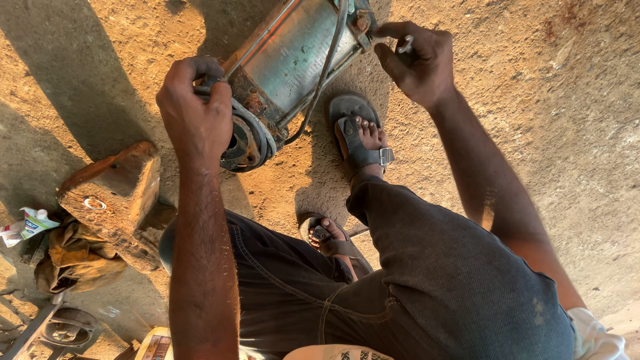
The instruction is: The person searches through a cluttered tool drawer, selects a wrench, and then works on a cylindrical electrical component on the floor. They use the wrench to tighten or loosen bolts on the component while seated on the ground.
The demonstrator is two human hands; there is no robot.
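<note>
The left hand (195, 110) grips the motor's (287, 60) rim; the right hand (419, 61) pinches a small tool (405, 45) at its end. The motor looks heavy and stiff.

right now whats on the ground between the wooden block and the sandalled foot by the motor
In the head view, the motor's round end and the left hand gripping it, then bare dirt.

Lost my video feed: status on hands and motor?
Left hand gripping motor end flange. Right hand holding small metal tool at far end. Cable draped across housing.
</note>
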